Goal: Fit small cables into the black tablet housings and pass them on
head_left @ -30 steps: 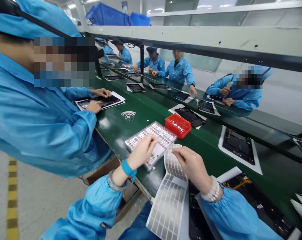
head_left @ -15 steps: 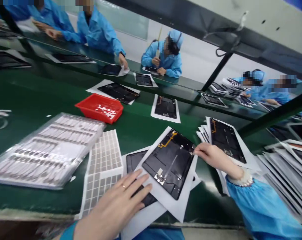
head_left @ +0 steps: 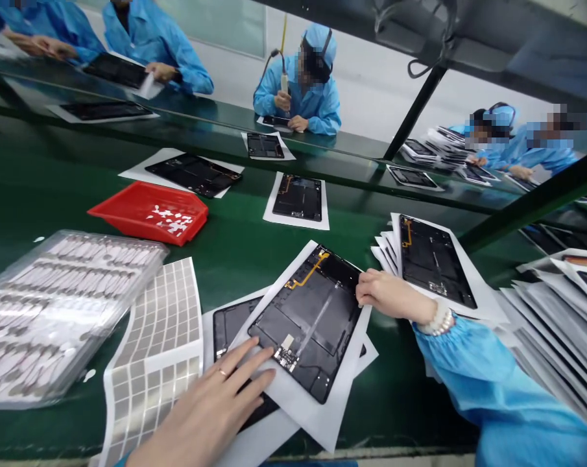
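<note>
A black tablet back housing [head_left: 317,318] with an orange flex cable lies tilted on a white paper sheet [head_left: 317,421], on top of another dark housing [head_left: 235,319] and its paper. My left hand [head_left: 208,402] is open, fingers spread, its tips at the housing's lower left corner and the paper. My right hand [head_left: 381,292] is closed in a pinch at the housing's upper right edge. Whatever its fingertips hold is hidden. Left of the housing lies a sheet of grey square stickers [head_left: 164,318], beside a clear tray of small wired parts [head_left: 64,305].
A red bin [head_left: 137,207] holds small white pieces. More housings on paper lie behind, one nearby [head_left: 298,198]. At right stand a paper-and-housing stack [head_left: 436,259] and a larger pile [head_left: 551,337]. A green post [head_left: 531,207] slants there. Co-workers [head_left: 303,84] sit across the bench.
My view has shifted, so the bench items sit further left. My right hand stays pinched at the housing's edge and my left hand stays spread. A co-worker at the back has lifted a housing.
</note>
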`<state>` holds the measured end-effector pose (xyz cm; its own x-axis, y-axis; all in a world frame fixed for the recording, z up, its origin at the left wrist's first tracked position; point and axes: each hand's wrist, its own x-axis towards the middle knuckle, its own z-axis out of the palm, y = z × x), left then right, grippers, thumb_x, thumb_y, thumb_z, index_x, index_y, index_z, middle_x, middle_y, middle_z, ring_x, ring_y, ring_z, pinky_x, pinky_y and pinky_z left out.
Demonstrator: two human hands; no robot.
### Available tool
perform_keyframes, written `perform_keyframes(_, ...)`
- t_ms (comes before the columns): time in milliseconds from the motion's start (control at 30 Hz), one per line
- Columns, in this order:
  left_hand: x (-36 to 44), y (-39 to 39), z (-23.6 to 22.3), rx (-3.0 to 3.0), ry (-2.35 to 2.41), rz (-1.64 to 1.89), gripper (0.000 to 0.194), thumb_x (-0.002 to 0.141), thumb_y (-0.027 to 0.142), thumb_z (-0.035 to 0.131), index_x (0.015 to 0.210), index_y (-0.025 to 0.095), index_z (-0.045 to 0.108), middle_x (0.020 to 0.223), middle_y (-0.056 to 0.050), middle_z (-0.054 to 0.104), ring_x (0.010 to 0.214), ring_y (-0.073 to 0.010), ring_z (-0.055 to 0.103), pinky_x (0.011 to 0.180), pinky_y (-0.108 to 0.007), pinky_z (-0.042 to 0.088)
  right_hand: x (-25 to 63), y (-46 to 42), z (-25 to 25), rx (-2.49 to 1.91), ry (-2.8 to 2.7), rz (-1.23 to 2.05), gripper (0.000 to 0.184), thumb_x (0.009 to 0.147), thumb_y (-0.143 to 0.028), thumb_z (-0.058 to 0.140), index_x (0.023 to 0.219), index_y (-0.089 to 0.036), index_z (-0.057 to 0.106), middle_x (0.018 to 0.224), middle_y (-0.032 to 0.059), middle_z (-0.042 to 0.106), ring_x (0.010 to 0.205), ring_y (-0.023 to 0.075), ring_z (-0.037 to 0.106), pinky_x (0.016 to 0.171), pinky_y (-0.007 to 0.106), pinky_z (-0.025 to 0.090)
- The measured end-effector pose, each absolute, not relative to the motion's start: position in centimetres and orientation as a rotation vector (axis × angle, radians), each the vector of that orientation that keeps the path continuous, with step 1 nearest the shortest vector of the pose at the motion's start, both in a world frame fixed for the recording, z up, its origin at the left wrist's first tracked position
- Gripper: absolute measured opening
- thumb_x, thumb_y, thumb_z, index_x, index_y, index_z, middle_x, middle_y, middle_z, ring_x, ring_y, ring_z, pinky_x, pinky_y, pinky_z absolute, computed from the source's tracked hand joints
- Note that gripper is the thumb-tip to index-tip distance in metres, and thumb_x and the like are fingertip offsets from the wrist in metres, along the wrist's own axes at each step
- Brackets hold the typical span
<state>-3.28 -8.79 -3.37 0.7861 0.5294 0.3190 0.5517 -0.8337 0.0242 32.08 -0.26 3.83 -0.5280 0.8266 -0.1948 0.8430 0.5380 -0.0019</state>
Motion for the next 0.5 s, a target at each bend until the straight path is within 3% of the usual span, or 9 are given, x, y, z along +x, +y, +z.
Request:
perform_keyframes(367, -3.1, -8.2, -2.0, -2.858, -0.784, -0.46, 0.027, 0.09, 0.024, 0.045, 0.106, 0.026, 0.066, 0.122, 0.001, 0.063, 0.114, -0.0252, 0.057, 0.087, -0.035, 0.052, 29.8, 0.1, 4.6, 1.533, 2.47, 0.001, 0.009, 0.078, -0.02, 0.07, 0.072, -0.014, 0.067, 0.084, 0.0115, 0.065, 0.089, 0.0242, 0.058, 0.069, 0.03, 0.038)
perform_keyframes(500, -3.3, -7.9, -1.7, -2.857, -0.785, -0.434, 0.027, 0.091, 0.022, 0.044, 0.107, 0.024, 0.066, 0.123, 0.003, 0.062, 0.115, -0.022, 0.056, 0.092, -0.032, 0.05, 31.5, 1.9, 5.2, 1.785, 2.393, -0.131, 0.021, 0.089, -0.036, 0.056, 0.085, -0.018, 0.067, 0.097, 0.0085, 0.066, 0.089, 0.0203, 0.06, 0.069, 0.027, 0.04)
